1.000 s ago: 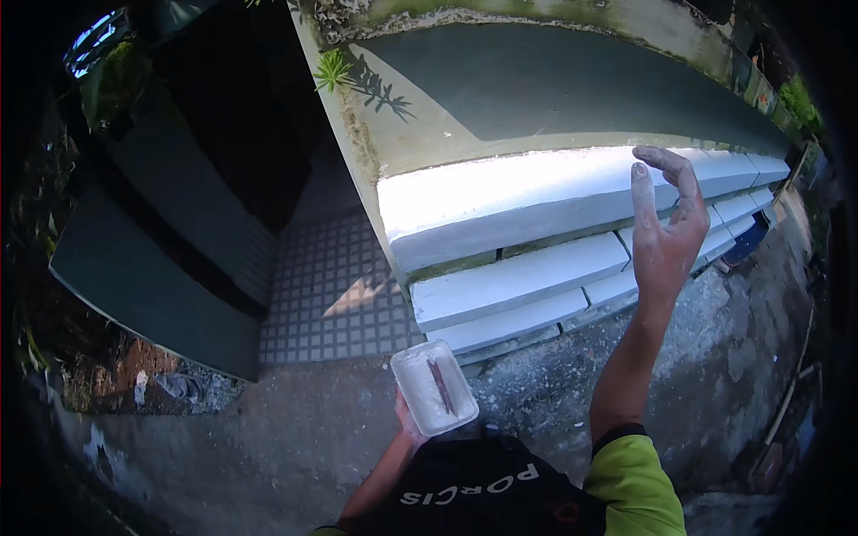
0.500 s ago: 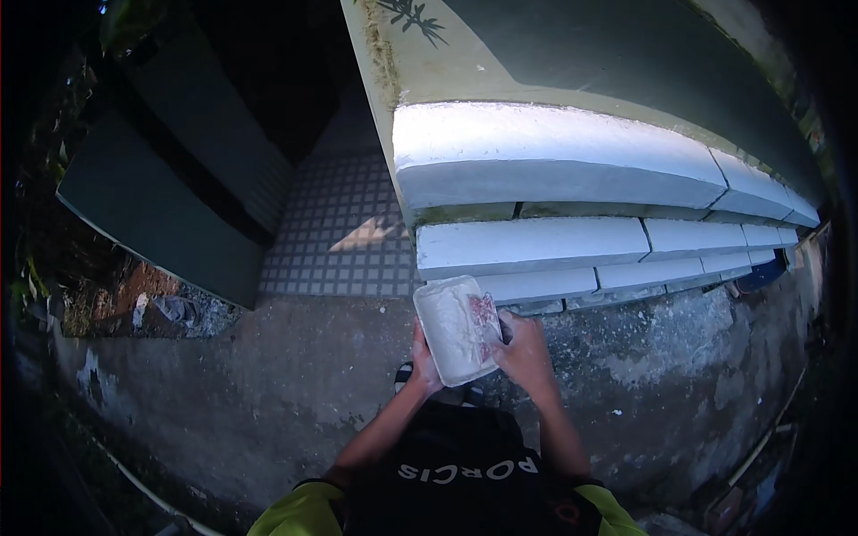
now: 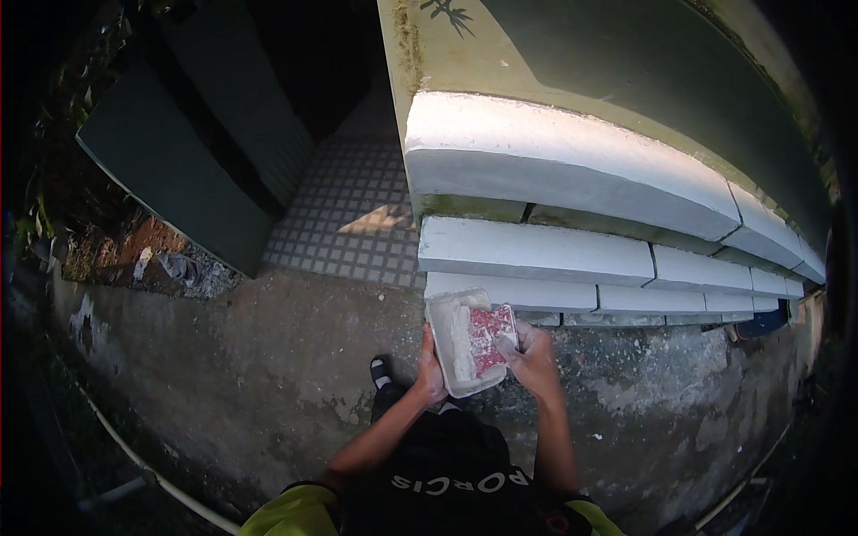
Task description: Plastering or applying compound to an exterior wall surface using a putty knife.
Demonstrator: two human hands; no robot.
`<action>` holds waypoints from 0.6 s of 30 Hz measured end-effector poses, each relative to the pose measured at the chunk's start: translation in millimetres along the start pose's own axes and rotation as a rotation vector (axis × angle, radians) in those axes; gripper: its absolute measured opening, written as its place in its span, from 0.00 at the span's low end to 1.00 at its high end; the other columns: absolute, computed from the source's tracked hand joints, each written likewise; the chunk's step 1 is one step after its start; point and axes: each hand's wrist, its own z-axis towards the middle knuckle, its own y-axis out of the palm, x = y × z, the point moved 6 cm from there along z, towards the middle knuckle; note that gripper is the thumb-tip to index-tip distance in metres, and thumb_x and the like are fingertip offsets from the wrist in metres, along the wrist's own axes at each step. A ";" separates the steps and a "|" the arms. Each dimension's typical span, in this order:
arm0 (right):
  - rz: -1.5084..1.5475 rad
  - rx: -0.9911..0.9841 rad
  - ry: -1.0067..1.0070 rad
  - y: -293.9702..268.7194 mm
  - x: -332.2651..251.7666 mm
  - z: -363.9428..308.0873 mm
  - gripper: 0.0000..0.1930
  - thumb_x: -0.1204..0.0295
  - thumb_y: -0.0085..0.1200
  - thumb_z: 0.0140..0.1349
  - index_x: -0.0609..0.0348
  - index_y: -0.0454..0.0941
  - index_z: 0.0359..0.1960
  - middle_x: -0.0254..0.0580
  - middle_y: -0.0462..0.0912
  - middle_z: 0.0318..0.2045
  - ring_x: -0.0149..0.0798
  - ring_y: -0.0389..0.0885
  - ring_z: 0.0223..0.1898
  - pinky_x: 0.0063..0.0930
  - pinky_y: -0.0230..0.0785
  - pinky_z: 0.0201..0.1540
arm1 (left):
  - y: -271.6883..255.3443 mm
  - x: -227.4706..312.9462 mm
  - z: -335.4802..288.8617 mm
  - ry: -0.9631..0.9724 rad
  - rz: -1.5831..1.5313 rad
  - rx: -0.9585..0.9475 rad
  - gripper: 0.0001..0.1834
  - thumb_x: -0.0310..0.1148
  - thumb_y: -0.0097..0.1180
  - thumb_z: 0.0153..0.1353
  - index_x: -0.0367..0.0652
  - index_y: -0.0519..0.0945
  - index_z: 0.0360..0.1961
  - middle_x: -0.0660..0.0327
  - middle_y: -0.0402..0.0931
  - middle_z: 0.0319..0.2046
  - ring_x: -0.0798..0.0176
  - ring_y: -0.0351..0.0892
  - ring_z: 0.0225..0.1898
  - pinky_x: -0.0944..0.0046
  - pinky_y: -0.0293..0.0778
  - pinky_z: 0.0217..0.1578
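Nearest: dark shirt with yellow-green sleeves. Left hand curled around the left side of a white tray, supporting it in front of the body. Right hand pinching the right edge of a flat red plate, thumb over its white-smeared face; the plate sits over the tray's right side. White paste banked along the plate's left edge. Fingers of both hands partly hidden behind what they grip.

Below the tray: a sandalled foot on stained concrete ground, white specks scattered to the right.

Beyond: three stepped white ledges — dark joints between blocks; the tray's top edge overlaps the lowest one in view, hiding part of it. Far right, a blue object, kind unclear. Left: tiled floor, dark upright panel, rubble. Farthest: green wall, partly shadowed.
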 end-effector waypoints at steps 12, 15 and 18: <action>0.408 0.042 0.029 24.9 5.3 2.3 0.11 0.81 0.55 0.61 0.71 0.77 0.45 0.37 0.83 0.36 0.22 0.78 0.34 0.19 0.72 0.37 | -0.9 35.8 -12.8 -0.007 -0.037 -0.012 0.43 0.67 0.27 0.65 0.45 0.57 0.68 0.53 0.64 0.63 0.51 0.67 0.62 0.48 0.63 0.63; 0.376 0.087 -0.024 26.4 4.0 2.9 0.11 0.81 0.56 0.61 0.71 0.77 0.45 0.37 0.83 0.35 0.22 0.78 0.33 0.18 0.72 0.37 | -4.8 46.2 -15.3 -0.023 -0.038 -0.045 0.43 0.68 0.26 0.65 0.44 0.57 0.69 0.53 0.62 0.64 0.51 0.65 0.63 0.47 0.62 0.64; 0.283 0.194 -0.027 26.7 -19.2 -3.9 0.10 0.80 0.58 0.60 0.71 0.79 0.42 0.32 0.82 0.30 0.19 0.74 0.27 0.15 0.67 0.29 | -4.4 57.2 -14.3 -0.052 -0.068 -0.112 0.44 0.68 0.26 0.65 0.44 0.56 0.69 0.53 0.62 0.65 0.50 0.65 0.64 0.47 0.62 0.64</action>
